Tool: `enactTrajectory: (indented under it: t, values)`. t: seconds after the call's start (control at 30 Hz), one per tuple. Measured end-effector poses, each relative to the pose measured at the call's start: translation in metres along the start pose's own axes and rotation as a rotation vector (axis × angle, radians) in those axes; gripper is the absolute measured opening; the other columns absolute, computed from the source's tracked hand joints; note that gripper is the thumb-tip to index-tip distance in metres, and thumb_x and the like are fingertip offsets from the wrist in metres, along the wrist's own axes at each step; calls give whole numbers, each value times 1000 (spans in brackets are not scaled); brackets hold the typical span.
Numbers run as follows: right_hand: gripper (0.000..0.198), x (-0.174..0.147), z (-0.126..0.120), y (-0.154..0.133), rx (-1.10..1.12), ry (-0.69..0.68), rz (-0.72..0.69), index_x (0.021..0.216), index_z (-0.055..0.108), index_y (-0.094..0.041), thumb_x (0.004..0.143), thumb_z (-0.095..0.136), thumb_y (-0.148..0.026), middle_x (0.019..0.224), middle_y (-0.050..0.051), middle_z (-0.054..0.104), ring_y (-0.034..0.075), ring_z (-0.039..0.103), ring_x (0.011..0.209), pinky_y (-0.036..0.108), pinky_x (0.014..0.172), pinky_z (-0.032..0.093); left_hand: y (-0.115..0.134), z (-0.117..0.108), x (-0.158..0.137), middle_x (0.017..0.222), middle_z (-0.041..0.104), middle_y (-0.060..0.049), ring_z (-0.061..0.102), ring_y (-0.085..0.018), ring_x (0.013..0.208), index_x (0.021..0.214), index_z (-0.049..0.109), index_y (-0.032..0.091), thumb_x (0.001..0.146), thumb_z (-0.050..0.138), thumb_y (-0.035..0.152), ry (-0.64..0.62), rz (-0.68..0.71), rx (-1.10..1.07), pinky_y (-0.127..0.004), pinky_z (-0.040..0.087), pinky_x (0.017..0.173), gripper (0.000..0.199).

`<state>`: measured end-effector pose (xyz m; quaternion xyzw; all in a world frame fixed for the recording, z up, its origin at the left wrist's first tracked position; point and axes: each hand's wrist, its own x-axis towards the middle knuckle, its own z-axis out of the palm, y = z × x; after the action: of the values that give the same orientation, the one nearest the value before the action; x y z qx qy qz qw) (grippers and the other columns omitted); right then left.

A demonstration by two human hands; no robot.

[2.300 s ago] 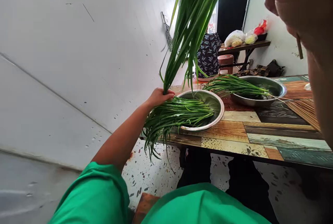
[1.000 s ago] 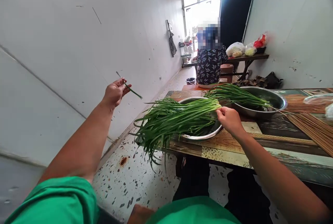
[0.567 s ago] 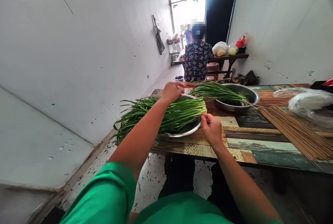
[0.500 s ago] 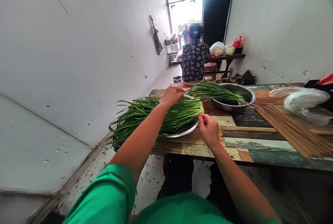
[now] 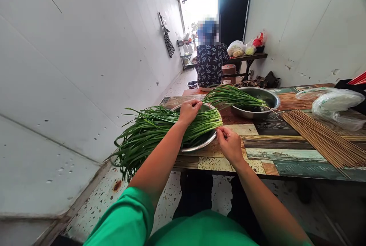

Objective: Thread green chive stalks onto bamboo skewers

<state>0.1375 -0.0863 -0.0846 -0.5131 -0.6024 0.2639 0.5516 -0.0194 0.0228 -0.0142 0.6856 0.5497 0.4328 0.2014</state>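
Note:
A thick bundle of green chives point(image 5: 154, 129) lies across a metal bowl point(image 5: 200, 147), leaves hanging past its left side and pale cut ends to the right. Over the bundle is my left hand point(image 5: 189, 111), its fingers pinched together near the bowl's far rim; what they hold, if anything, is hidden. At the lower corner of the pale ends, my right hand point(image 5: 229, 143) pinches the chives between thumb and forefinger. Beyond, a second metal bowl point(image 5: 256, 114) carries more chives point(image 5: 234, 95), with thin skewers at their stalk ends.
Thin wooden skewers point(image 5: 323, 139) are spread on the patchwork table point(image 5: 288, 154) at right. Behind them lie a clear plastic bag point(image 5: 337, 103) and a black box with red sticks point(image 5: 358, 79). A person point(image 5: 211, 65) sits facing away, by another table with bags point(image 5: 237, 47).
The view has shifted slightly. My left hand has lowered a little toward the chives, and its fingers point more to the right. My right hand stays at the stalk ends.

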Motion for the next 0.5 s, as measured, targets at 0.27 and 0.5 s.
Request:
enactTrajectory:
  t: [0.27,0.5]
  values:
    - [30,-3,-1,-3,80,-9,53,83,65,-17,87,49,-42,69,4,64,16,55,59,26,56,39,-5,5,0,64,64,-1,51,-12,59,81,71,14,82,55,29,18,4,8,-24,37,60,22]
    - [33,-2,-3,-8,100,-5,69,81,65,-15,84,52,-45,61,3,61,14,51,54,25,50,37,-4,3,-1,64,65,-2,52,-13,58,81,71,14,82,55,27,34,-31,-11,-25,37,60,20]
